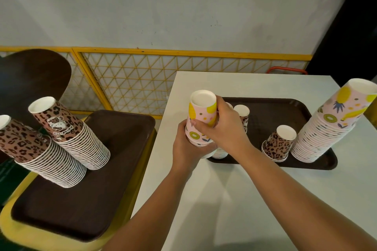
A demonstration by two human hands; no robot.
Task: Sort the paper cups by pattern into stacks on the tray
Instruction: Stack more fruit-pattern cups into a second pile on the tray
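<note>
My left hand [188,150] grips the lower part of a short stack of upside-down pink fruit-pattern cups [202,117] above the near left corner of the brown tray [285,108] on the white table. My right hand [225,126] curls round the top cup of that stack. A tall pink fruit-pattern stack [334,126] leans at the tray's right end. A short leopard-pattern stack [278,142] stands near the tray's front edge. Another leopard-pattern cup [242,114] is partly hidden behind my right hand. A few white rims [219,154] show beneath my right wrist.
On the left, a second brown tray [114,149] lies on a yellow seat and carries two tall leaning leopard-pattern stacks [69,130], [34,149]. A dark chair back [30,79] stands behind them. A yellow lattice fence runs along the wall. The white table [255,199] stretches toward me.
</note>
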